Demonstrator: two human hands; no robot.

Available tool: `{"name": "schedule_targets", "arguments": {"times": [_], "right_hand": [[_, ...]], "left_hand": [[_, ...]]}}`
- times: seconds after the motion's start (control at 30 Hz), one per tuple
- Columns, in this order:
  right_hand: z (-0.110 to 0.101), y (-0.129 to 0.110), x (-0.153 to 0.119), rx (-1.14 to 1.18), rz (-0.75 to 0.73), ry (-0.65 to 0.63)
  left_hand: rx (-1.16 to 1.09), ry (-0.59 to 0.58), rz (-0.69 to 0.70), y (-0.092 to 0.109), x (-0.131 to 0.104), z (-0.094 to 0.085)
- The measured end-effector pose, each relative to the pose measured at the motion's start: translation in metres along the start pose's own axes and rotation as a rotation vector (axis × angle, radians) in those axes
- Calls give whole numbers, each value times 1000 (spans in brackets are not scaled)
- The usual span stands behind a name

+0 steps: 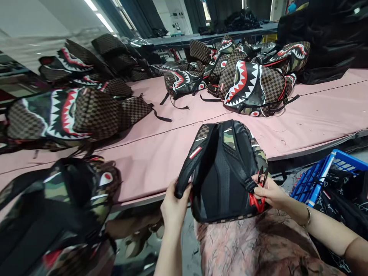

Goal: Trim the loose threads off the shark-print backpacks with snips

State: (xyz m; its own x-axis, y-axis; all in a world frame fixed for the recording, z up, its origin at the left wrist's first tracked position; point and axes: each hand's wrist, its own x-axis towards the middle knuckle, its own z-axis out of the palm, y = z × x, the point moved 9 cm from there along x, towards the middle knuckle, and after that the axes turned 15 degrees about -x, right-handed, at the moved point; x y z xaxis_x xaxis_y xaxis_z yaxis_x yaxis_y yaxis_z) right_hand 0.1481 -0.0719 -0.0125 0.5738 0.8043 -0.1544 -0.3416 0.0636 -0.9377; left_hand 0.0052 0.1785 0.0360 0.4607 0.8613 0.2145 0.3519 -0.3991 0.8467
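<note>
A black-backed backpack [222, 188] with checkered and camouflage trim leans against the table edge in front of me, its padded back and shoulder straps facing up. My left hand [174, 207] is closed on its left shoulder strap near the lower side. On the other side, my right hand [268, 191] pinches the lower end of the right strap. That hand also holds small thread snips [262, 177], whose dark blades point upward beside a red part. My palm partly hides their handles.
Shark-mouth backpacks [244, 86] lie in heaps along the pink-covered table [155, 145]. Another backpack [71, 199] is close on the left, with a person's arm [133, 226] near it. A blue crate [319, 180] with dark items stands at the right.
</note>
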Motion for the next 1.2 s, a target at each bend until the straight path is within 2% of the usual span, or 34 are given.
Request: {"name": "schedule_targets", "arguments": {"times": [0.07,0.1,0.13,0.2,0.27,0.37,0.47,0.53,0.63,0.73,0.8,0.87,0.93,1.03,1.13,1.2], "right_hand": [[-3,4,-3,-41,8,85],[-6,5,-5,-76,12,132],[-8,6,-6,-114,15,173],[-11,5,-8,-172,18,228],[-11,4,-9,-191,26,238],[-7,3,-11,-188,45,211],[1,7,-12,-133,87,107],[6,9,-12,-81,100,35],[8,7,-14,-65,84,-16],[6,-6,-17,-205,31,-48],[-4,-29,-19,-429,-88,21],[-14,-63,-23,-745,-277,135],[-11,-97,-27,-1080,-493,188],[12,-124,-25,-1483,-742,55],[35,-128,-18,-1734,-877,-142],[45,-127,-14,-1840,-931,-211]], "left_hand": [[62,62,179,37,-11,1],[29,54,283,57,-23,7],[-51,-5,374,74,-37,18],[-257,-238,479,97,-67,47],[-407,-371,507,107,-91,65],[-465,-382,564,112,-106,72],[-444,-439,659,119,-111,76],[-430,-435,691,122,-113,77],[-421,-341,638,121,-112,77],[-487,-225,452,109,-109,77],[-549,-186,321,99,-106,79],[-594,-179,230,92,-105,81],[-623,-194,179,89,-103,84],[-646,-208,143,89,-102,85],[-651,-218,135,92,-101,85],[-647,-227,142,94,-101,86]]}}
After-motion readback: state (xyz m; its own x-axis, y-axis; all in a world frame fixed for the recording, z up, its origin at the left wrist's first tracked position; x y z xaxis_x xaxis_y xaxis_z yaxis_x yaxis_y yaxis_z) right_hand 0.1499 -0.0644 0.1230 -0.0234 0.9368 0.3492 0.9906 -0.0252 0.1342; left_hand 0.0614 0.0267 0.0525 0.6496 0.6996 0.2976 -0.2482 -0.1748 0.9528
